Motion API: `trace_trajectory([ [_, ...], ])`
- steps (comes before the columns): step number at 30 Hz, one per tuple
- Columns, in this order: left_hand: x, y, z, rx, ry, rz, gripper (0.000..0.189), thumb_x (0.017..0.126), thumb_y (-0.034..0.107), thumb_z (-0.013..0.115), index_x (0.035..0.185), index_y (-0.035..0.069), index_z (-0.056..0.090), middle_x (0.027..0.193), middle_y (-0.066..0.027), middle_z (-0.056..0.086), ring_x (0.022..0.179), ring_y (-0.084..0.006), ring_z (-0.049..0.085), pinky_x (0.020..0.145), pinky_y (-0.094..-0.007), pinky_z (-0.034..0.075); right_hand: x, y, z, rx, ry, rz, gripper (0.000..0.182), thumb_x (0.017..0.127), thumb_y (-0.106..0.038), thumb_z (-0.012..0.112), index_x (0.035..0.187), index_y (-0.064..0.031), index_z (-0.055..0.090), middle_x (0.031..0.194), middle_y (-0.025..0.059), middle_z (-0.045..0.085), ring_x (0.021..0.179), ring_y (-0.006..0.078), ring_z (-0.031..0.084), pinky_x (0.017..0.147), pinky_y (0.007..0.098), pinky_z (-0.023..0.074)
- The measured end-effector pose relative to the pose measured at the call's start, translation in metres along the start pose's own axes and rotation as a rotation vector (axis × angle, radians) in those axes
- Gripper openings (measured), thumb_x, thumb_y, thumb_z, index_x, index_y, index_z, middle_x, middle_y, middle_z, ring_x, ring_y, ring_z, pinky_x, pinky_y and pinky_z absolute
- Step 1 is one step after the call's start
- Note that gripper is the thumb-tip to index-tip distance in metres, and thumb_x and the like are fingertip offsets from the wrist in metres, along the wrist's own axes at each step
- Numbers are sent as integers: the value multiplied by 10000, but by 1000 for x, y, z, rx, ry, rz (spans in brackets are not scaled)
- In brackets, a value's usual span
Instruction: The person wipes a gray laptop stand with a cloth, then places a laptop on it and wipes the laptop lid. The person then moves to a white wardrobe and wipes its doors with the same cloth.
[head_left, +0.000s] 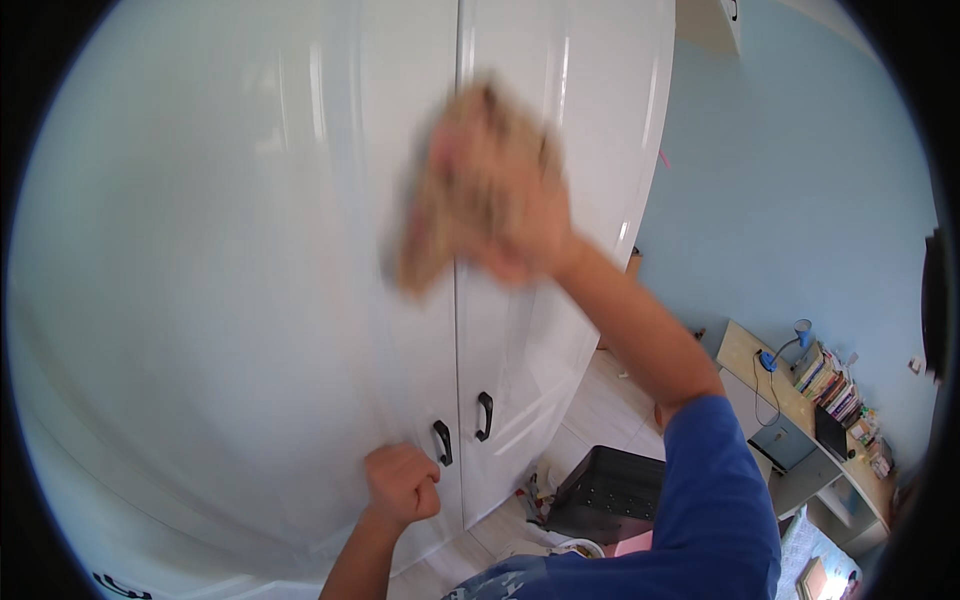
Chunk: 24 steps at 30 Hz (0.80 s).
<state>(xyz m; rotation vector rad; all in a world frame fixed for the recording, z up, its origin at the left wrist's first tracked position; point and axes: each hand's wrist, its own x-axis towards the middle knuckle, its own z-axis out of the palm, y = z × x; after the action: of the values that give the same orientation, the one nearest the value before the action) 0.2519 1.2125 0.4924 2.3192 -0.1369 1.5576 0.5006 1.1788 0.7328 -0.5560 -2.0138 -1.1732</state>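
Note:
My right hand (525, 217) is stretched up in front of the glossy white wardrobe doors (225, 300), holding a tan patterned cloth (480, 150). Hand and cloth are blurred. The cloth lies across the seam between two doors, and part of it hangs below the hand on the left. Lower down, my left hand (403, 481) is closed in a loose fist close to the left door, with nothing visible in it. Just right of that fist is a black door handle (442, 442). A second black handle (484, 416) sits on the right-hand door.
A black plastic container (607, 487) stands on the tiled floor (615, 397) at the lower right. Beyond it is a desk (780, 375) with a blue lamp (768, 361) and a row of books (829, 386). A pale blue wall (787, 187) rises behind.

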Motion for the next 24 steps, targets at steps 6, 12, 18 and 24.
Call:
trace_trajectory([
  [6, 12, 4, -6, 63, -66, -88, 181, 519, -73, 470, 593, 82, 526, 539, -49, 466, 487, -230, 489, 433, -324, 349, 53, 7, 0, -119, 256, 145, 173, 841, -110, 679, 989, -61, 755, 1323, 188, 547, 1141, 351, 577, 991, 453, 437],
  [12, 6, 7, 11, 184, -105, -52, 176, 469, -27, 499, 570, 112, 533, 544, -32, 493, 470, -217, 482, 424, -310, 382, -168, -116, 33, 54, -174, 14, 622, 761, -210, 665, 1359, -78, 551, 1407, 144, 520, 1322, 454, 442, 1071, 572, 356],
  [18, 41, 18, 32, 136, -21, 87, 148, 431, 6, 475, 510, 127, 508, 482, -10, 446, 403, -179, 415, 368, -275, 288, -149, -35, -30, 63, -99, 267, 421, 767, -221, 655, 1185, -226, 703, 1355, 171, 551, 1211, 427, 536, 1067, 533, 370],
  [24, 123, 44, 75, 96, 6, 184, 141, 424, 13, 475, 513, 119, 501, 470, 2, 404, 394, -163, 355, 371, -269, 230, -13, 127, -119, -281, 412, 479, 199, 864, -211, 670, 1035, -153, 753, 1180, 127, 616, 1006, 313, 631, 869, 370, 509],
])
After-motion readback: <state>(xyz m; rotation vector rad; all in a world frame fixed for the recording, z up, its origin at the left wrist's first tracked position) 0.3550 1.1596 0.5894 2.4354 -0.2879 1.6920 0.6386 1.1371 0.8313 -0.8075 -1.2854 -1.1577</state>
